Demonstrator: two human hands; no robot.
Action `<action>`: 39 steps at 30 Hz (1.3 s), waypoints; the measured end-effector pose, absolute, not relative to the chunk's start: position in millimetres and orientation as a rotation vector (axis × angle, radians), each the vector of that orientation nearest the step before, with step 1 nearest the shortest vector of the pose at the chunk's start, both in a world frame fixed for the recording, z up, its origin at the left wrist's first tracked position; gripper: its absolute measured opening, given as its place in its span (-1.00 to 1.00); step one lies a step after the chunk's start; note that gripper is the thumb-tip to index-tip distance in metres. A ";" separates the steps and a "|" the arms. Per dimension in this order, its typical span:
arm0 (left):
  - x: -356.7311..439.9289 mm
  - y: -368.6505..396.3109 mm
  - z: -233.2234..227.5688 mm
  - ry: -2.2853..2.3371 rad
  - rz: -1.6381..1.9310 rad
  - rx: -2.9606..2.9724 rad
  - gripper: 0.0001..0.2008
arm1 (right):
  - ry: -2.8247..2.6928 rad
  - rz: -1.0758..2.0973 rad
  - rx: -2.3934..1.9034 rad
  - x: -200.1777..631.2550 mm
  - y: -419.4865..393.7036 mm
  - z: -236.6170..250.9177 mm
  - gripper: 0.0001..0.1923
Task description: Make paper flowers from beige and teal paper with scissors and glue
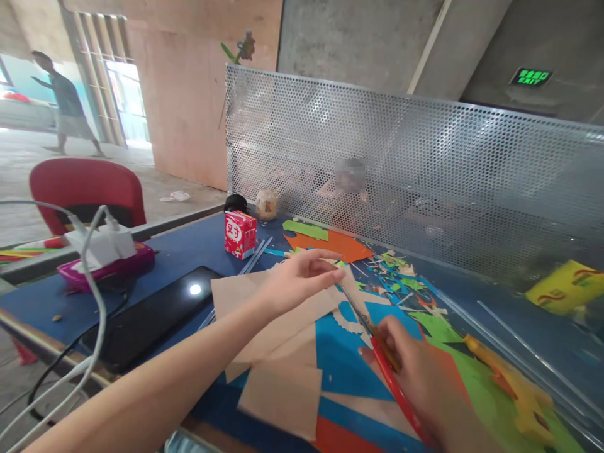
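Note:
My right hand [410,365] is closed round a pair of scissors with red handles [394,384]. Their metal blades point up and left, toward my left fingertips. My left hand [302,277] reaches over the table with thumb and fingers pinched at a narrow piece of tan paper [355,288] beside the blade tips. Under my left wrist lie larger tan paper sheets [278,340], and a smaller tan square [285,396] is in front of them. Blue paper [349,362] spreads below the scissors. A curled white paper cutting [346,323] rests on it.
A dark phone [155,314], a purple power strip [108,264] with cables and a red box [240,234] stand at left. Paper scraps [396,277] litter the middle. A yellow glue gun [514,390] lies right. A perforated metal screen [401,157] borders the back; a person is behind it.

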State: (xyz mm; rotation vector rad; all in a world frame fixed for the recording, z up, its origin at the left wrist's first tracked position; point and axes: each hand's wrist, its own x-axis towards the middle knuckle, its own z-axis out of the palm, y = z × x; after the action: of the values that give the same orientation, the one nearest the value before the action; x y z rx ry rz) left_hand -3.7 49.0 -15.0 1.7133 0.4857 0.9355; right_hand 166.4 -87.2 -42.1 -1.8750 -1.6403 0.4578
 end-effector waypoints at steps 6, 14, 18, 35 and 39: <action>3.9 65.4 -36.2 0.728 0.833 1.890 -0.61 | -1.675 0.372 -2.036 160.4 -82.6 -46.1 -0.70; -2.6 69.7 -31.9 0.817 0.758 1.972 -0.69 | -1.631 0.302 -2.188 173.4 -76.3 -48.1 -0.66; -9.6 64.2 -26.9 1.008 0.631 2.195 -0.42 | -1.481 0.319 -2.199 180.3 -74.2 -43.5 -0.64; -6.6 58.6 -31.6 0.498 0.056 2.641 -0.87 | -1.127 0.514 -1.766 189.6 -72.2 -42.0 -0.63; -12.9 51.9 -19.9 0.549 0.035 2.644 -0.71 | -0.946 0.560 -1.707 206.5 -67.3 -38.8 -0.62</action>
State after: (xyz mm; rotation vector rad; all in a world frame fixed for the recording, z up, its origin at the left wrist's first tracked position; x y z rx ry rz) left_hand -12.9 51.9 -19.9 2.6437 0.5491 0.0353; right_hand 206.5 -67.3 -38.8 -1.7073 -0.9463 0.5601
